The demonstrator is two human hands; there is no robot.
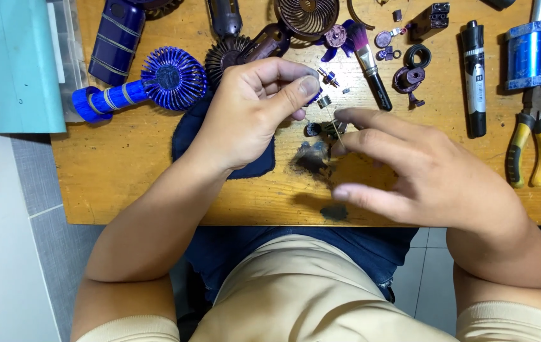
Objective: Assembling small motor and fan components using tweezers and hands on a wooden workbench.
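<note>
My left hand (pixel 254 107) is above a dark blue cloth (pixel 254 166), its thumb and fingers pinched on a small blue part (pixel 315 97). My right hand (pixel 419 168) is just to the right, fingers spread and blurred, with a thin wire or pin (pixel 339 136) at its fingertips. Small metal parts (pixel 327 79) and a little dark piece (pixel 311 129) lie on the wooden table (pixel 131 183) between the hands.
A blue handheld fan (pixel 144 85) lies at the left, with dark fan grilles (pixel 305 16), a brush (pixel 369 60), a black marker (pixel 473 76), pliers (pixel 536 120) and a blue cylinder (pixel 527 54) along the back. A teal box (pixel 20 63) stands at far left.
</note>
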